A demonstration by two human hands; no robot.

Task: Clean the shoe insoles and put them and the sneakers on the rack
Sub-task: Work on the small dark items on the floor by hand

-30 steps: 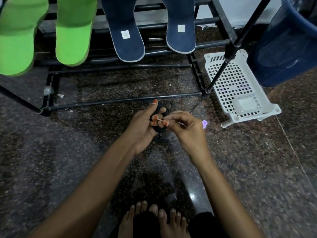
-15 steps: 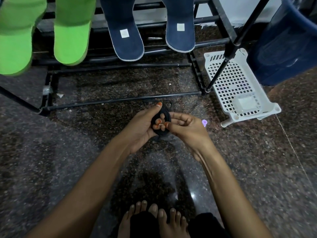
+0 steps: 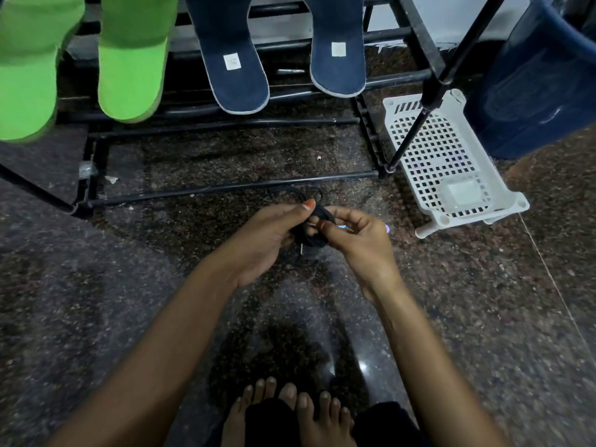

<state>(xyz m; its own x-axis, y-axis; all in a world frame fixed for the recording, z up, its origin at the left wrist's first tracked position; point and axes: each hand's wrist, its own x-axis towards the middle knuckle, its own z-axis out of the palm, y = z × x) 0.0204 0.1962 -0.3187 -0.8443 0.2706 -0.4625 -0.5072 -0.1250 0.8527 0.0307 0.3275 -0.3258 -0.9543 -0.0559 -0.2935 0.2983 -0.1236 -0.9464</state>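
Two green insoles (image 3: 38, 66) and two navy insoles (image 3: 235, 69) lean on the bars of the black shoe rack (image 3: 225, 188) at the top of the view. Low over the floor in front of the rack, my left hand (image 3: 267, 240) grips a coiled black shoelace (image 3: 314, 235). My right hand (image 3: 354, 243) pinches the same lace from the right side, thumb and fingers on the bundle. A loose loop of lace (image 3: 290, 191) lies on the floor behind the hands. No sneakers are in view.
A white perforated plastic tray (image 3: 448, 162) lies on the floor right of the rack, under a slanted black pole (image 3: 432, 91). A dark blue bucket (image 3: 541, 85) stands at the top right. My bare feet (image 3: 287, 411) are at the bottom, on polished granite floor.
My hands shifted the lace bundle slightly and turned it; my right fingers moved from pulling a lace end to pinching the coil. The insoles and rack stayed put.
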